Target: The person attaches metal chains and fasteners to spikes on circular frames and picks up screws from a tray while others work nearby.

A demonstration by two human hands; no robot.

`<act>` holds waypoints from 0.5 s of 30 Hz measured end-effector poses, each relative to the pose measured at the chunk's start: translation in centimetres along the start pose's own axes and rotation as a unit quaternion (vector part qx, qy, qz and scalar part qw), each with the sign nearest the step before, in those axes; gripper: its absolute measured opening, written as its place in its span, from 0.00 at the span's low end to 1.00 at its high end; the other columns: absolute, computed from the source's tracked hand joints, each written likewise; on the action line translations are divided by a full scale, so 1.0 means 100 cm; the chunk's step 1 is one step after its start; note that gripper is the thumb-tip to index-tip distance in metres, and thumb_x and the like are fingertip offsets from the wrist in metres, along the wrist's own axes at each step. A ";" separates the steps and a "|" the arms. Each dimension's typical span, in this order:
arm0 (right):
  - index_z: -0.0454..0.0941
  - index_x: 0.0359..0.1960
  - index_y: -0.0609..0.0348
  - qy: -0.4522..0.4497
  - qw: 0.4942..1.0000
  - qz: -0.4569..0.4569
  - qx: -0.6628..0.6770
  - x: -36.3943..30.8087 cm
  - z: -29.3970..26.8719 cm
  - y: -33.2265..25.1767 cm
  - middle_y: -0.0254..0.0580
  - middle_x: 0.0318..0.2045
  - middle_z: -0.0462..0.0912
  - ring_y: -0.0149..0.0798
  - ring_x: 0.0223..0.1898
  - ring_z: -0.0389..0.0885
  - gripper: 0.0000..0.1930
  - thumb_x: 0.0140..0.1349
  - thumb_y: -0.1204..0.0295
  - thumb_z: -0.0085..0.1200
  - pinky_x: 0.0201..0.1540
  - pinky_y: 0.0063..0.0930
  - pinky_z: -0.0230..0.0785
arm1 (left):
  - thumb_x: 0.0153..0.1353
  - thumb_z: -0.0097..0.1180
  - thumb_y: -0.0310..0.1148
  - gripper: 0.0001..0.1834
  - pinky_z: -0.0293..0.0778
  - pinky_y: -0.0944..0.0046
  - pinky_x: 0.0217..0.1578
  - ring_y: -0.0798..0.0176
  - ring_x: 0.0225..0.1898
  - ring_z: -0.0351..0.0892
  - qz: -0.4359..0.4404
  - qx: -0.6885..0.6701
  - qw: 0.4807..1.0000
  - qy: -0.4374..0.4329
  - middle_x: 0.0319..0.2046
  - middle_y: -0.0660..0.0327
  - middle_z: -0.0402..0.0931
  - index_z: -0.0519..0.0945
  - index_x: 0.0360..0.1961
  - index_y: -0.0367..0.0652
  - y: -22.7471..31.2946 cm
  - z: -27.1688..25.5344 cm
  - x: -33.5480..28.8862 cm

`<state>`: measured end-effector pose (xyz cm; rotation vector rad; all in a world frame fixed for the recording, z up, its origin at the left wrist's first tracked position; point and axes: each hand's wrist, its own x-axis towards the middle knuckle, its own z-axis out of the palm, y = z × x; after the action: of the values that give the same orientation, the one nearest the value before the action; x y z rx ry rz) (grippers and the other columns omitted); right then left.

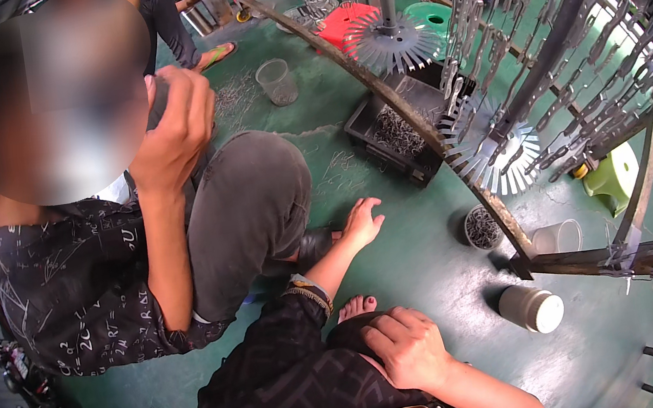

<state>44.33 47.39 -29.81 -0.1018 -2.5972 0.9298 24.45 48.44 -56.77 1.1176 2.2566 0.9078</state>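
My left hand [362,223] is held out over the green floor, its index finger stretched and thumb apart, with nothing in it. Beyond it stands a black bin [387,156] of small, thin metal pieces. My right hand [406,349] rests on my bent knee, fingers curved loosely over the dark cloth; no object shows in it. To the right of my left hand, a cup [484,243] holds more metal pieces. A clear plastic cup [558,238] and a whitish jar [531,309], which looks tipped over, are on the floor nearby.
At right, a rack bar [406,113] runs by slotted metal discs [495,153] and hanging chains of metal clips [477,24]. Close on my left sits a person [97,290], hand raised. Loose wires, a clear cup [276,84] and stools [613,176] stand around. Others sit farther back.
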 end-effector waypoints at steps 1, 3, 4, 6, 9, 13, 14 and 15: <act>0.73 0.23 0.57 -0.004 1.000 0.002 0.004 0.001 0.000 0.001 0.37 0.22 0.70 0.39 0.27 0.72 0.13 0.46 0.60 0.56 0.28 0.30 0.66 | 0.49 0.59 0.29 0.20 0.71 0.60 0.40 0.58 0.38 0.74 -0.006 0.003 1.000 -0.002 0.40 0.56 0.71 0.72 0.45 0.42 -0.002 -0.001 -0.006; 0.72 0.23 0.57 -0.011 1.000 0.007 0.012 0.003 0.000 0.002 0.37 0.22 0.70 0.39 0.28 0.72 0.13 0.46 0.61 0.56 0.29 0.30 0.66 | 0.49 0.59 0.29 0.20 0.71 0.59 0.41 0.57 0.38 0.74 -0.030 0.024 0.999 -0.016 0.40 0.57 0.71 0.72 0.44 0.42 -0.007 -0.005 -0.014; 0.73 0.25 0.58 -0.017 1.000 0.011 0.014 0.003 -0.002 0.002 0.37 0.23 0.71 0.39 0.28 0.72 0.12 0.45 0.62 0.55 0.29 0.30 0.66 | 0.49 0.59 0.29 0.19 0.71 0.59 0.41 0.57 0.38 0.74 -0.050 0.039 0.998 -0.031 0.40 0.57 0.71 0.72 0.44 0.43 0.005 -0.014 -0.022; 0.75 0.29 0.58 -0.030 0.999 0.020 0.018 0.005 -0.005 0.003 0.37 0.25 0.73 0.40 0.28 0.72 0.14 0.43 0.63 0.54 0.30 0.31 0.67 | 0.49 0.59 0.29 0.18 0.69 0.57 0.44 0.53 0.42 0.72 -0.057 0.052 0.995 -0.056 0.41 0.56 0.70 0.73 0.44 0.43 -0.002 -0.018 -0.027; 0.75 0.29 0.59 -0.018 0.999 0.017 0.039 0.003 -0.006 0.001 0.37 0.25 0.72 0.40 0.28 0.72 0.14 0.43 0.63 0.53 0.30 0.31 0.66 | 0.48 0.58 0.28 0.17 0.68 0.56 0.46 0.48 0.45 0.71 0.007 0.076 0.996 -0.056 0.42 0.54 0.70 0.74 0.42 0.43 0.009 -0.035 -0.031; 0.74 0.27 0.58 -0.018 0.999 0.026 0.043 0.005 -0.010 -0.003 0.37 0.24 0.71 0.39 0.29 0.71 0.12 0.45 0.63 0.53 0.31 0.30 0.66 | 0.47 0.57 0.27 0.16 0.68 0.57 0.44 0.51 0.42 0.72 0.096 0.088 0.991 0.038 0.38 0.53 0.72 0.74 0.41 0.42 0.001 -0.102 -0.007; 0.73 0.25 0.57 -0.022 0.998 0.030 0.043 0.006 -0.011 -0.004 0.37 0.23 0.70 0.39 0.29 0.71 0.11 0.46 0.63 0.53 0.32 0.30 0.66 | 0.46 0.57 0.24 0.15 0.70 0.59 0.39 0.54 0.36 0.74 0.133 0.079 0.963 0.219 0.34 0.53 0.74 0.75 0.39 0.40 -0.005 -0.105 -0.001; 0.72 0.23 0.57 -0.026 0.998 0.036 0.043 0.007 -0.010 -0.002 0.37 0.23 0.70 0.39 0.29 0.71 0.10 0.48 0.63 0.52 0.33 0.30 0.65 | 0.47 0.57 0.24 0.15 0.71 0.61 0.38 0.56 0.36 0.75 0.114 0.053 0.978 0.169 0.34 0.54 0.74 0.75 0.39 0.40 -0.006 -0.108 0.000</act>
<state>44.11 47.96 -28.72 -0.1517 -2.6117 1.0810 17.13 44.32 -49.88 1.3793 2.5069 1.1556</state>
